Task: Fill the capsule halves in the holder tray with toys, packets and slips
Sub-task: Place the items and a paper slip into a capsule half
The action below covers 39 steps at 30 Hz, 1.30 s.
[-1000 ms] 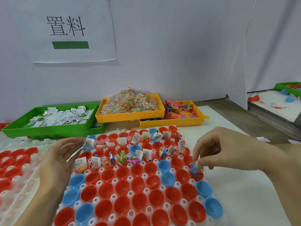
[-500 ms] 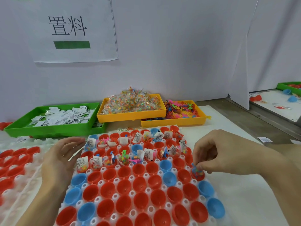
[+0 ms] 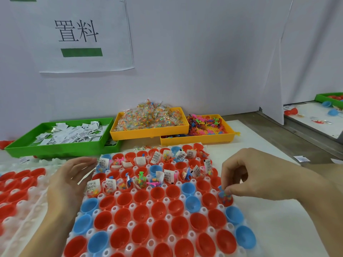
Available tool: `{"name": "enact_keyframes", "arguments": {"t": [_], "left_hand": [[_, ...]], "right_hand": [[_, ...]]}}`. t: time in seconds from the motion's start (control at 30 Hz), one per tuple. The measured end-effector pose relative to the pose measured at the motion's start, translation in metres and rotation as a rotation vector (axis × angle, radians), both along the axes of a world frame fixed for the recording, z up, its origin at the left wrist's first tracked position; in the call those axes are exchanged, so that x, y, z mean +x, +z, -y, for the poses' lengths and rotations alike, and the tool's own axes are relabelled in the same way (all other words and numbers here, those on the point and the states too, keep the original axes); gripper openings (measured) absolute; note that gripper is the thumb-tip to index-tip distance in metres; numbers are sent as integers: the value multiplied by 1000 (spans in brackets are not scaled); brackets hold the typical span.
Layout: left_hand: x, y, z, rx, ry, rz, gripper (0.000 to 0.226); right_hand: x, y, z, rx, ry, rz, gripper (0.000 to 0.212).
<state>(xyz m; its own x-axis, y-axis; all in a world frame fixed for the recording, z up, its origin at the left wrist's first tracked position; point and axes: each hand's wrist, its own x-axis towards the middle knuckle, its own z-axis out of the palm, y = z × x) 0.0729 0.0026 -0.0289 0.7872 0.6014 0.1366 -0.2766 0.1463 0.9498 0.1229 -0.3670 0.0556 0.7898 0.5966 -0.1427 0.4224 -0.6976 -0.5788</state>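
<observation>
Head view: right hand (image 3: pixel 259 175) is pinching a small packet (image 3: pixel 225 195) into a red capsule half (image 3: pixel 225 199) at the holder tray (image 3: pixel 118 222) right edge, left hand (image 3: pixel 67 179) is resting flat, fingers straight, by the tray's left side, supply bins (image 3: pixel 148 133) sitting behind.

Single head-worn wide-angle view, looking forward and down, close over the tabletop (image 3: pixel 269 229). Holder tray (image 3: pixel 128 191) directly below the fingers (image 3: pixel 225 190); supply bins and wall beyond them.
</observation>
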Motion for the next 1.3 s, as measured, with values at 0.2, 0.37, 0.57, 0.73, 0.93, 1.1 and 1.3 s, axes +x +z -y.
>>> {"name": "enact_keyframes", "arguments": {"t": [0.2, 0.37, 0.57, 0.73, 0.93, 1.1, 1.3], "left_hand": [[1, 1, 2, 12, 1, -6, 35], [1, 1, 1, 1, 1, -10, 34], [2, -2, -1, -9, 11, -10, 33], [2, -3, -1, -16, 7, -7, 33], [2, -2, -2, -16, 1, -13, 32], [2, -1, -1, -16, 0, -5, 33], [1, -1, -1, -25, -2, 1, 32]], "right_hand": [[0, -1, -1, -28, 5, 49, 26], [-1, -2, -2, -25, -8, 46, 25], [-1, -3, -3, -24, -8, 37, 23], [-1, -1, -4, 1, -1, 52, 22], [-1, -4, -5, 4, 1, 54, 21], [0, -6, -5, 1, 11, 71, 22], [3, -8, -4, -11, -5, -12, 12]]}}
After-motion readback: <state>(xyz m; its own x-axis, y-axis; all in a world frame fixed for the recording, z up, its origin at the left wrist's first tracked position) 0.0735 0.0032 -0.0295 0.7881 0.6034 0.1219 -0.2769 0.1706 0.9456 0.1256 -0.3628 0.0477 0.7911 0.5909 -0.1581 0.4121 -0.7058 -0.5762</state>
